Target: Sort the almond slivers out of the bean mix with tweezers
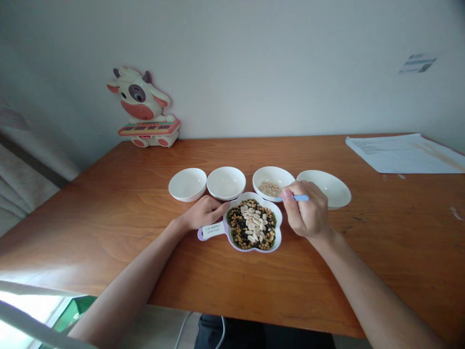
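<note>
A wooden table (232, 160) meets a white wall (232, 63), with open room on both sides. On it are one cow toy (141, 106), one sheaf of papers (403, 154) and four white bowls (225, 183), one holding pale slivers (270, 189). Nearer, centred, sits one dish (277, 218) of mixed beans (236, 228). The left hand's (203, 213) fingers (218, 209) curl against its rim, grip unclear; the right hand's (305, 211) fingers (288, 195) pinch a blue spoon (301, 198).

A blue spoon (301, 198) pokes from the right hand (307, 211); just below that grip lies a lilac-rimmed flower-shaped dish (254, 195) (dark beans, pale seeds heaped on top).
</note>
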Action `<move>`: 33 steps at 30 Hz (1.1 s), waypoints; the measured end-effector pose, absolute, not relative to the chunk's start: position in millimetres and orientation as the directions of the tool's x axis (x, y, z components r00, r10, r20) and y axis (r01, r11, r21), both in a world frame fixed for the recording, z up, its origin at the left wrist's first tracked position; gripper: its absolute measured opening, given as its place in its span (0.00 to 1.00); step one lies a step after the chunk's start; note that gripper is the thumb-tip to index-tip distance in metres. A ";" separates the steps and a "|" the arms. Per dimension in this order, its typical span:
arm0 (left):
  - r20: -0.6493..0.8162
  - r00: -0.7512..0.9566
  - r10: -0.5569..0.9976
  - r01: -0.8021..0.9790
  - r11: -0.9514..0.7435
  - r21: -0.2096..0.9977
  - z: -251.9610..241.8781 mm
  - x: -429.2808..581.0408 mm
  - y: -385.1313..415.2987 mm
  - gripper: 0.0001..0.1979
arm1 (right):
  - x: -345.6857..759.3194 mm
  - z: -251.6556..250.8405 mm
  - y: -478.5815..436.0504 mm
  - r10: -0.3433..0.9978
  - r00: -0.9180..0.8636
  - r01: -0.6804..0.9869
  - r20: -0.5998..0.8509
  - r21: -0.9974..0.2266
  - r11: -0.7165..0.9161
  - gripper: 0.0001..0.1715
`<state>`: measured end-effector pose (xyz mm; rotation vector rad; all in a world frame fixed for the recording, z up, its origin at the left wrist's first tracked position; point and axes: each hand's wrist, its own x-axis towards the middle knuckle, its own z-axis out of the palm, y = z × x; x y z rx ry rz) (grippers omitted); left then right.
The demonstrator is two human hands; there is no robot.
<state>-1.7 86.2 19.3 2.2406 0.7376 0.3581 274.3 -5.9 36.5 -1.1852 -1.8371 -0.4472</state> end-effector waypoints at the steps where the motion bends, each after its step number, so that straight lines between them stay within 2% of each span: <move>1: 0.028 0.794 0.607 0.404 -0.562 0.721 18.6 -1.8 86.6 0.32 | 273.8 35.7 -5.9 0.557 -0.139 0.862 0.819 -0.177 0.475 0.11; 3: 0.019 0.791 0.611 0.416 -0.561 0.716 17.3 -2.1 87.2 0.32 | 272.3 34.4 -5.8 0.584 -0.069 0.852 0.809 -0.257 0.456 0.12; 7: 0.003 0.791 0.612 0.428 -0.556 0.712 16.1 -2.7 87.8 0.33 | 272.3 35.1 -3.6 0.656 0.175 0.773 0.734 -0.515 0.370 0.16; 9: 0.005 0.791 0.612 0.427 -0.558 0.711 16.4 -3.1 87.7 0.32 | 277.0 37.6 -3.4 0.668 0.264 0.737 0.696 -0.592 0.326 0.18; 12: 0.008 0.794 0.608 0.422 -0.559 0.714 17.4 -3.4 87.6 0.32 | 290.7 43.6 -12.5 0.682 0.283 0.738 0.675 -0.607 0.295 0.17; 16: 0.015 0.798 0.603 0.410 -0.560 0.720 17.3 -3.4 88.0 0.31 | 309.9 47.9 -48.4 0.774 0.223 0.753 0.593 -0.609 0.249 0.15; 20: 0.011 0.802 0.597 0.412 -0.566 0.714 14.9 -3.3 89.8 0.31 | 316.5 37.7 -86.4 0.741 0.405 0.702 0.536 -0.702 0.124 0.14; 22: 0.017 0.805 0.594 0.405 -0.568 0.717 14.2 -3.3 90.2 0.31 | 315.3 29.9 -95.7 0.754 0.370 0.735 0.543 -0.667 0.121 0.13; 27: 0.009 0.803 0.595 0.401 -0.552 0.731 15.4 -3.4 88.8 0.31 | 311.7 19.3 -89.2 0.803 0.120 0.854 0.584 -0.474 0.217 0.14; 33: -0.014 0.803 0.596 0.412 -0.537 0.736 16.1 -3.3 88.6 0.31 | 317.2 18.1 -67.4 0.817 -0.015 0.890 0.576 -0.364 0.273 0.16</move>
